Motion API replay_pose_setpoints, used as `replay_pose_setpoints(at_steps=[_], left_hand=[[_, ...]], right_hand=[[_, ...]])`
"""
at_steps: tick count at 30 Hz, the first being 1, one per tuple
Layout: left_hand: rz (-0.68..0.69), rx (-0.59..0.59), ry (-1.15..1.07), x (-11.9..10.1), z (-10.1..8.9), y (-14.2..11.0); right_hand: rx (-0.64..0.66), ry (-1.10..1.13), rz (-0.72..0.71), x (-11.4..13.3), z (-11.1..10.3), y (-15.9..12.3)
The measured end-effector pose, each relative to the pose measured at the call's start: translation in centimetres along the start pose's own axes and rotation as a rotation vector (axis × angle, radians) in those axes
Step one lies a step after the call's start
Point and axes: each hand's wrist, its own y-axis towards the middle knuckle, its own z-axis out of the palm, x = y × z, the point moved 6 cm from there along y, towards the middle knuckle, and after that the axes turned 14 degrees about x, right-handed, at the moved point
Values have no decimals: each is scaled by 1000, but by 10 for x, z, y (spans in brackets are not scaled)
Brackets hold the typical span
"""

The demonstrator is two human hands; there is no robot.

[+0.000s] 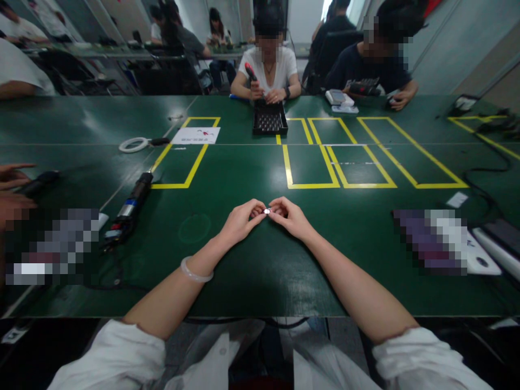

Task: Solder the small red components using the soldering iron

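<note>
Close above the green table (244, 260), my two hands meet fingertip to fingertip. Between them is a small shiny silver-white piece (267, 211), too small to name. My left hand (245, 218) pinches it from the left, thumb against curled fingers. From the other side my right hand (289, 216) pinches the same piece. A pale bangle (196, 271) circles my left wrist.
Left of my hands lies an electric screwdriver (130, 208) with a cable. Yellow tape frames (312, 186), a white card (197, 135) and a white ring-shaped coil (134, 144) lie farther off. Across the table, a person holds a red-black tool (251, 71) above a black tray (270, 131).
</note>
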Motion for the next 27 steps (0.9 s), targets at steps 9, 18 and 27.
replay_pose_setpoints(at_steps=[9, 18, 27], left_hand=[[4, 23, -45, 2, 3, 1], [-18, -50, 63, 3, -29, -7], [-354, -79, 448, 49, -107, -102]], right_hand=[[13, -142, -19, 9, 1, -1], [8, -155, 40, 2, 0, 0], [29, -160, 79, 6, 1, -1]])
